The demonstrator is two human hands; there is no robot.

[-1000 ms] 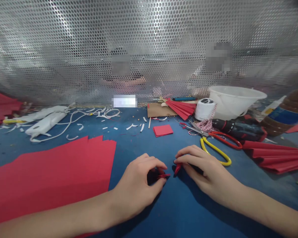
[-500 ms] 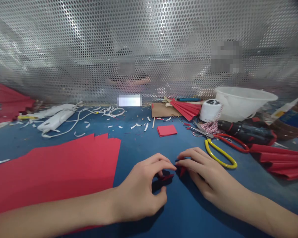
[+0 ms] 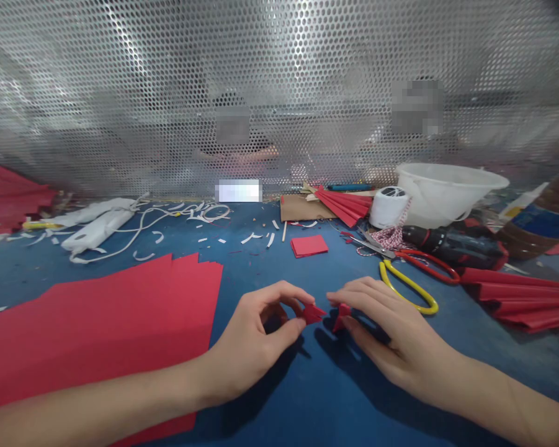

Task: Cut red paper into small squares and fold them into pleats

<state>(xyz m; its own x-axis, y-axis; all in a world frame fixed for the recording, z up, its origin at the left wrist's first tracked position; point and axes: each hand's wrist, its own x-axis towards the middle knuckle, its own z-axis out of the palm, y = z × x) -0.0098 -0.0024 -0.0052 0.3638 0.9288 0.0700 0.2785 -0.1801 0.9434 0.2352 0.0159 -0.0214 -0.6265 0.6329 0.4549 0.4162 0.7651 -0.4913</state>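
Between the thumb and fingers of my left hand (image 3: 265, 341) is a small folded piece of red paper (image 3: 313, 314), its pointed end facing right. A second small red paper piece (image 3: 341, 317) is pinched by my right hand (image 3: 388, 335), just across a narrow gap. Both hands are a little above the blue table (image 3: 260, 416). Large red paper sheets (image 3: 121, 316) lie stacked under and beyond my left forearm. Past my fingers rests a small stack of red paper rectangles (image 3: 309, 246). Scissors (image 3: 400, 261) with one yellow and one red handle lie beyond my right hand.
At the back right stand a white bucket (image 3: 451, 192), a white spool (image 3: 389, 208) and a black power tool (image 3: 453, 245). Pleated red paper (image 3: 525, 298) lies at the right. A white glue gun (image 3: 100, 230) with its cord and scattered paper scraps occupy the back left.
My left fingers have closed on a red paper piece and lifted it from the table. My right hand now pinches its piece more visibly. The whole view has shifted slightly.
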